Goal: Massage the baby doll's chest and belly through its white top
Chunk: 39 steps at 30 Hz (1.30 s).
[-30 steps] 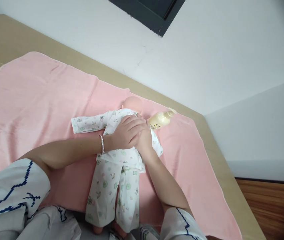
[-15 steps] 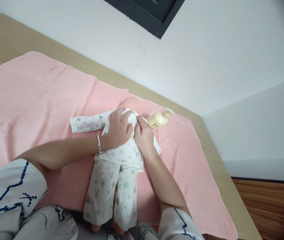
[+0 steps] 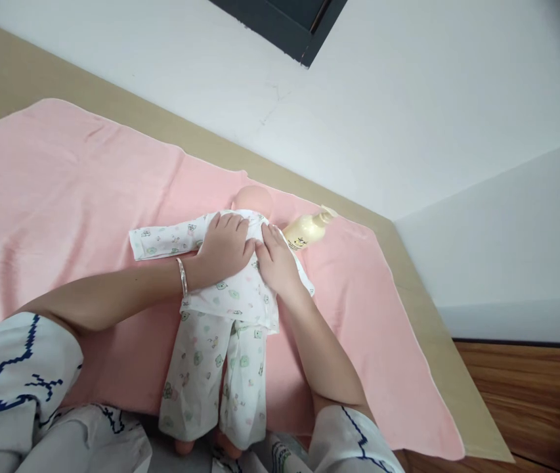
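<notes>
A baby doll (image 3: pixel 254 199) in white printed pyjamas (image 3: pixel 220 341) lies on a pink towel (image 3: pixel 63 190). My left hand (image 3: pixel 223 246), with a silver bracelet at the wrist, lies flat with fingers stretched on the doll's upper body. Beside it my right hand (image 3: pixel 274 263) also rests flat on the pyjama top, fingers extended toward the doll's head. The two hands touch side by side. A pale yellow pump bottle (image 3: pixel 306 230) lies on the towel just right of the doll's head, close to my right fingertips.
The towel covers a beige table (image 3: pixel 432 315) that stands against a white wall (image 3: pixel 408 118). A dark frame (image 3: pixel 289 26) hangs on the wall at the top. Wooden floor (image 3: pixel 530 401) shows at the lower right past the table edge.
My hands, stacked one over the other a second ago, have come apart and now lie flat side by side higher on the doll's top. The view has shifted slightly.
</notes>
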Tool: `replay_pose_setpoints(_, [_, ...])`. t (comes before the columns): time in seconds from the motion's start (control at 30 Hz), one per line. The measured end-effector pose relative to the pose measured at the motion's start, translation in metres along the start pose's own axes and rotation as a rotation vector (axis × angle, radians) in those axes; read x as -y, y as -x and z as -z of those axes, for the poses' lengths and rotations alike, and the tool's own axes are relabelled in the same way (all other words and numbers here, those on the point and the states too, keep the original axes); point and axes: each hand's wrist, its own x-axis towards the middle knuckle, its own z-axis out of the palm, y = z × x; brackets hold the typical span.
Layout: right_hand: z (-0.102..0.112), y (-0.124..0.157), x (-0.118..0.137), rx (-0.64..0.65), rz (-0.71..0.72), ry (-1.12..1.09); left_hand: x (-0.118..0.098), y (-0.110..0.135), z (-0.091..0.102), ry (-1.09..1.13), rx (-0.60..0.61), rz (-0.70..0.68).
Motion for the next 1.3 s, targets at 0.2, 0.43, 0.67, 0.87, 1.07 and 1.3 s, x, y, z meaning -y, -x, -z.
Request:
replay_pose_setpoints(0.2, [0.004, -0.005, 0.003, -0.036, 0.034, 0.059, -0.006, 0.003, 0.004, 0.078, 0.011, -0.04])
replay_pose_setpoints(0.43, [0.012, 0.032, 0.041, -0.041, 0.051, 0.338, 0.008, -0.013, 0.001, 0.043, 0.057, 0.171])
replay_pose_setpoints(0.67, [0.005, -0.003, 0.004, -0.051, 0.079, 0.068, -0.013, 0.003, 0.011, -0.125, 0.096, -0.059])
replay_pose_setpoints(0.87, [-0.003, -0.003, 0.007, -0.05, 0.055, 0.133, -0.005, 0.003, 0.002, -0.072, 0.082, 0.061])
replay_pose_setpoints(1.07, [-0.006, -0.008, 0.011, -0.097, 0.046, 0.162, -0.004, 0.001, 0.003, -0.103, 0.166, 0.136])
replay_pose_setpoints(1.3, [-0.009, -0.012, 0.011, -0.139, 0.046, 0.157, -0.004, -0.005, 0.009, -0.119, 0.219, 0.187])
